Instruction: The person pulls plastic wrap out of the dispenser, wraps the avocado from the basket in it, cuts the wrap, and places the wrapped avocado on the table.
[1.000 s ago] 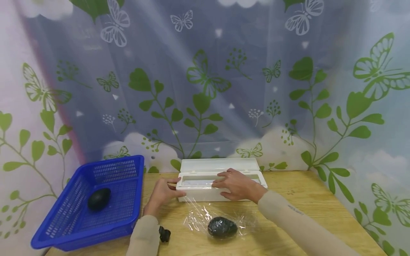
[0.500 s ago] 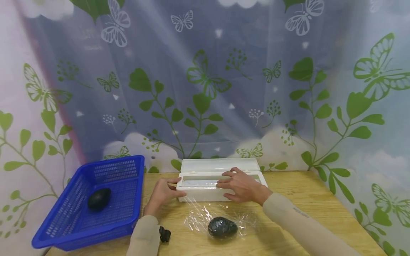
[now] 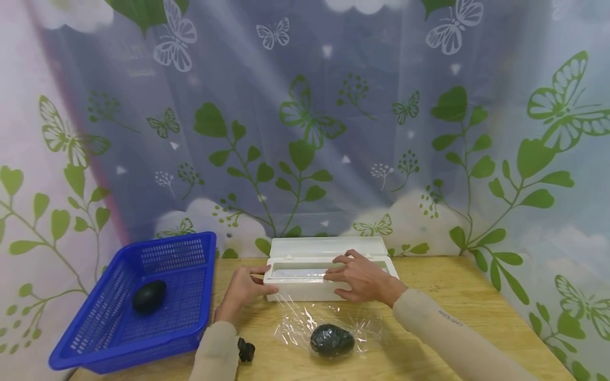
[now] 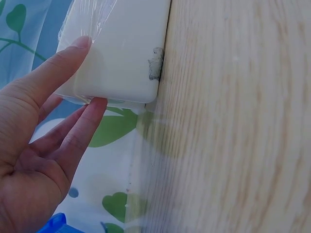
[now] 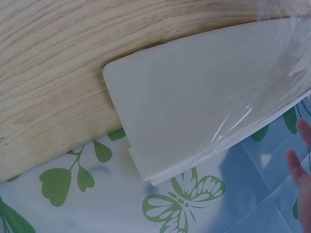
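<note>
A white cling film dispenser (image 3: 305,292) stands at the back of the table, its lid (image 3: 329,246) raised. My left hand (image 3: 242,290) grips its left end. In the left wrist view the thumb lies on the front face and fingers touch the end. My right hand (image 3: 359,278) is over the dispenser's opening, fingers spread above the front edge and thumb before the front face. Whether it touches the film is unclear; only some fingertips (image 5: 295,162) show in the right wrist view. Clear film (image 3: 294,324) hangs down the front and runs to a dark avocado (image 3: 332,340), which it covers.
On the left, a blue plastic basket (image 3: 209,286) contains another dark avocado (image 3: 150,297). A small black object (image 3: 245,350) sits beside the left sleeve. A patterned curtain (image 3: 362,201) hangs right behind the wooden table (image 3: 457,312).
My right hand has shifted slightly to the right along the dispenser. The left hand keeps its grip on the end. The avocados and film lie as before.
</note>
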Action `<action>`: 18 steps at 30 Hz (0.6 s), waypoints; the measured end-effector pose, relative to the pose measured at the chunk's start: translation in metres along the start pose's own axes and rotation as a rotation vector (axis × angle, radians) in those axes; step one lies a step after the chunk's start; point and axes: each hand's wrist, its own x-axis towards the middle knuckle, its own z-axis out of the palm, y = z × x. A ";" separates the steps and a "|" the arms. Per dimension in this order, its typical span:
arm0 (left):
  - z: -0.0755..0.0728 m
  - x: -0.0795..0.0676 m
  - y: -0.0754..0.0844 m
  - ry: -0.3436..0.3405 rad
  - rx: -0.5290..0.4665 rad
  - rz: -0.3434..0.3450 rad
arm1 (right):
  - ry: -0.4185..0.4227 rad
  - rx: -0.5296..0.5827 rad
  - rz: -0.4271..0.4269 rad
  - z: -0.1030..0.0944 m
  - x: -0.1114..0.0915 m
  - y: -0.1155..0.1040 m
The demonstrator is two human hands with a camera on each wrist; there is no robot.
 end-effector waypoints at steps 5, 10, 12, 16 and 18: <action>0.001 0.000 0.000 0.003 0.006 -0.003 | 0.039 0.010 -0.007 0.002 -0.001 0.000; 0.002 0.000 0.000 0.005 -0.001 -0.004 | 0.060 0.031 -0.002 0.004 -0.002 0.000; 0.002 0.000 0.000 0.006 -0.005 -0.005 | 0.059 0.028 0.001 0.004 -0.003 0.000; 0.002 0.000 0.000 0.010 -0.009 -0.004 | 0.053 0.018 0.011 0.003 -0.003 0.001; 0.002 0.000 -0.001 0.012 -0.004 -0.004 | 0.051 0.019 0.012 0.003 -0.004 0.001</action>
